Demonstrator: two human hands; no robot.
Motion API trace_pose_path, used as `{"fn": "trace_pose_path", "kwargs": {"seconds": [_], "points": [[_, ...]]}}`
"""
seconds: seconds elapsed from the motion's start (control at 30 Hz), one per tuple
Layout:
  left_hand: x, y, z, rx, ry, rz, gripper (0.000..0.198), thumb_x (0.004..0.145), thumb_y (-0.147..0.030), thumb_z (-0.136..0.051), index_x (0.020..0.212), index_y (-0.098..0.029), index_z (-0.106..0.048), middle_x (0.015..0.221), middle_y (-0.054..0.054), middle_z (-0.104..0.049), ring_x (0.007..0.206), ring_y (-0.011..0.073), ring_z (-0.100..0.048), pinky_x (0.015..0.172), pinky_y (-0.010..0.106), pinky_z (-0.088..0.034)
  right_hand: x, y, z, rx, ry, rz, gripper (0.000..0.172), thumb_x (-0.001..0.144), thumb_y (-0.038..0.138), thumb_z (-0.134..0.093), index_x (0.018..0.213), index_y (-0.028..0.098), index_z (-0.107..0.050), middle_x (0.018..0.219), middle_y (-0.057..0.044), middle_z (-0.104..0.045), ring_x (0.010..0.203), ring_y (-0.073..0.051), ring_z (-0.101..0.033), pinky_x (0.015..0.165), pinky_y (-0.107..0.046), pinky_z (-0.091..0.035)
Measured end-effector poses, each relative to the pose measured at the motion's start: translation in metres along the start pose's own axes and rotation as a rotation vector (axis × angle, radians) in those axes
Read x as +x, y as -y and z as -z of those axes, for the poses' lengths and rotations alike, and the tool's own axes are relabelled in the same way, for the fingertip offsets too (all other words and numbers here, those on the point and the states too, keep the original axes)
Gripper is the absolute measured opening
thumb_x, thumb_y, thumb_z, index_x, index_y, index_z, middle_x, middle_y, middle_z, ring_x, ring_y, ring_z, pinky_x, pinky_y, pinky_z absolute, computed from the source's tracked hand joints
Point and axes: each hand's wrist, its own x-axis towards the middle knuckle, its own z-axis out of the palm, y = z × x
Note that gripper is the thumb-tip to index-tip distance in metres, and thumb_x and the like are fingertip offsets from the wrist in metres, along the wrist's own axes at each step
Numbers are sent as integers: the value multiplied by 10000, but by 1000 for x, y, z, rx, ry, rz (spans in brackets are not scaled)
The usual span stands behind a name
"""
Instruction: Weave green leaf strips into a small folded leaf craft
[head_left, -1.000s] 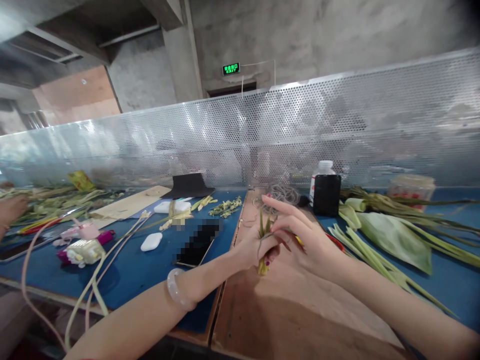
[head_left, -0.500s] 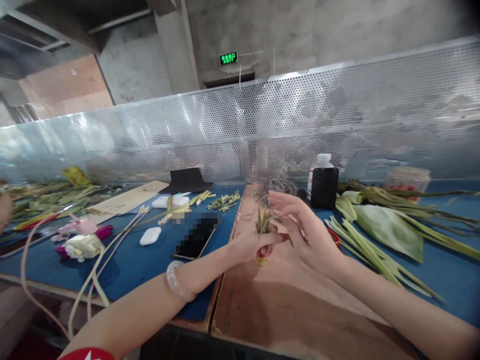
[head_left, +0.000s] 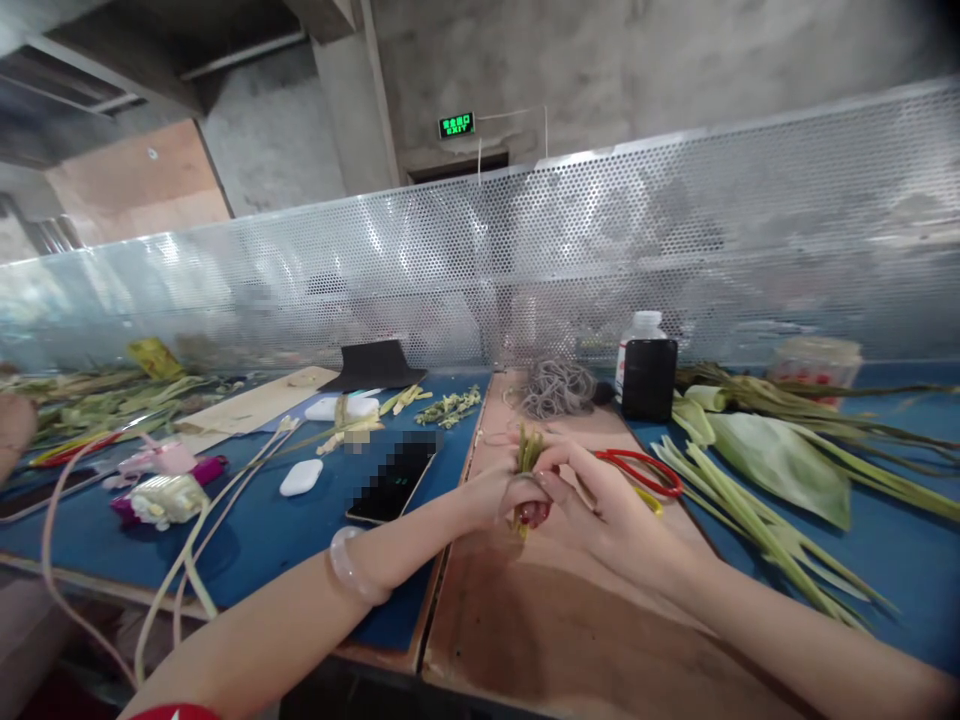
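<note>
A small bundle of green leaf strips (head_left: 530, 448) stands upright in my left hand (head_left: 501, 497), whose fingers are wrapped round it. Its cut tops stick out above the fist, and yellowish ends show below. My right hand (head_left: 611, 510) meets the left one at the bundle, thumb and fingers pinched together beside it. Whatever lies between those fingertips is too small to make out. Just behind the right hand, red loop handles (head_left: 646, 468) rest on the wooden board (head_left: 540, 620), with a yellow piece (head_left: 649, 500) partly hidden by the wrist.
Tangled grey cord (head_left: 559, 388) lies behind my hands, near a white bottle (head_left: 646, 325) and a black phone-like slab (head_left: 649, 380). Green leaves (head_left: 780, 465) spread at right. A phone (head_left: 397, 480), a white case (head_left: 301, 477) and pale strips (head_left: 202, 520) lie at left.
My right hand has lowered and closed from loosely raised fingers to a pinch against the bundle. The red handles and grey cord show more fully. My left hand keeps hold of the bundle.
</note>
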Motion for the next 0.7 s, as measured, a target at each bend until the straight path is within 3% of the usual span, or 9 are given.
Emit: {"fn": "trace_pose_path", "kwargs": {"seconds": [0.2,0.3,0.4,0.53,0.6,0.7], "points": [[2,9,0,-32,49,-8,141,672,-231,-535,562,-142,-543,454,-20,-506,414,82,-460,411,193,-359,1,0,-6,9,-22,28,134,894,139,-416,815,202,-505,832,-32,-561,801,-162,-542,732,-315,-449],[7,8,-6,-58,-62,-92,76,647,-213,-581,638,-154,-534,507,-27,-520,452,96,-483,453,222,-410,2,-2,-6,-20,-60,58,145,878,104,-425,817,201,-514,869,-36,-567,835,-164,-542,743,-312,-450],[10,4,-11,-50,-224,-255,156,632,-226,-642,685,-160,-511,623,-5,-563,573,120,-530,538,248,-450,3,-5,-4,-78,-95,56,133,874,101,-438,842,202,-519,867,-35,-572,832,-166,-539,741,-314,-450],[6,-2,-15,73,-374,-434,147,708,-255,-616,776,-152,-536,762,20,-568,731,141,-536,662,267,-461,7,-13,-2,-238,-171,104,117,882,126,-446,844,202,-526,892,-52,-576,901,-196,-513,819,-374,-424],[2,-5,-17,121,-398,-483,129,749,-266,-589,797,-153,-550,775,29,-565,767,150,-529,684,271,-460,9,-14,-2,-297,-204,130,130,878,119,-444,816,202,-524,850,-47,-575,877,-198,-509,831,-393,-413],[-2,-7,-19,87,-368,-447,145,797,-304,-549,802,-160,-550,713,31,-570,728,155,-542,631,266,-462,11,-12,-4,-297,-208,103,156,881,120,-428,775,199,-511,812,-47,-572,837,-196,-522,818,-399,-420]]}}
